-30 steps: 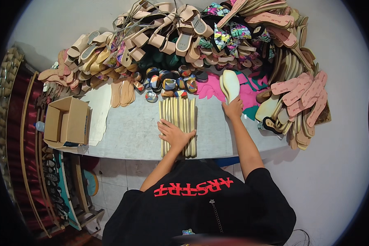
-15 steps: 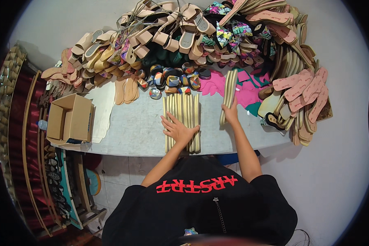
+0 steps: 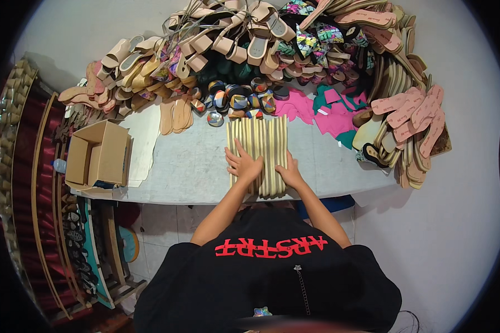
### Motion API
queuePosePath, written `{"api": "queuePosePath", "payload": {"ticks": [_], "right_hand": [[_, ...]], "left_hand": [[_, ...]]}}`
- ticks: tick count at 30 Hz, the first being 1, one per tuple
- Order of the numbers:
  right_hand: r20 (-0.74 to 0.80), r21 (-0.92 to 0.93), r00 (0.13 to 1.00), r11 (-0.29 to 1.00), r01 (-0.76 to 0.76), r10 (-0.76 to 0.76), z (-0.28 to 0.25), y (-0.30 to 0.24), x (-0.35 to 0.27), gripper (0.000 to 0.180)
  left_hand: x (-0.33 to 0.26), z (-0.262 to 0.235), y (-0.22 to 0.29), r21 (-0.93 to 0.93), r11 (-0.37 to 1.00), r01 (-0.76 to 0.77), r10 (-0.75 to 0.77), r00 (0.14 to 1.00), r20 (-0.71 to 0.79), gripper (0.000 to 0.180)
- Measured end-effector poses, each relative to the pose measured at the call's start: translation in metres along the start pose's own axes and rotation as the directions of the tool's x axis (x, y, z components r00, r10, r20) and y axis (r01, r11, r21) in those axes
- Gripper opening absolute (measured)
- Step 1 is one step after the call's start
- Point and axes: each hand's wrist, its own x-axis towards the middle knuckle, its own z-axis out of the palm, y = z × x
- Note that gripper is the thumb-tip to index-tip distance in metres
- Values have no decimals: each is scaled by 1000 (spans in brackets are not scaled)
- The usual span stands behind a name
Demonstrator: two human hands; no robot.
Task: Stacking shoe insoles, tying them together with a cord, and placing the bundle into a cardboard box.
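Note:
In front of me a row of yellow-and-grey striped shoe insoles (image 3: 256,133) stands on edge, packed side by side near the table's front. My left hand (image 3: 245,164) rests across the left and middle part of the row, its fingers spread out. At the row's right end, my right hand (image 3: 290,172) grips the last few insoles, thumb over their top edges and fingers down the outer side. The undersides of the insoles and part of the right fingers are hidden.
The grey table (image 3: 189,166) carries an open cardboard box (image 3: 111,158) at left. Tan sole pieces (image 3: 175,117), multicoloured patterned shoe parts (image 3: 238,101) and pink cloth pieces (image 3: 333,122) lie beyond the row. Heaped sandals (image 3: 255,47) line the back; pink-topped soles (image 3: 411,116) are piled at right.
My right hand has brought its bundle of insoles left and nearer, against the row's right end. The row now looks wider. My left hand stays on the row, shifted slightly right.

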Motion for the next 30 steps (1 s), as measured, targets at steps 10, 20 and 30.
{"api": "queuePosePath", "payload": {"ticks": [10, 20, 30], "right_hand": [[-55, -240, 987, 957, -161, 152, 15, -43, 5, 71], [9, 198, 946, 927, -320, 324, 36, -36, -1, 70], [-94, 411, 995, 909, 76, -41, 1, -57, 11, 69]], "left_hand": [[54, -27, -98, -504, 863, -35, 184, 951, 249, 87], [52, -25, -108, -449, 887, 105, 40, 952, 302, 68], [38, -46, -80, -861, 508, -36, 465, 852, 239, 82]]}}
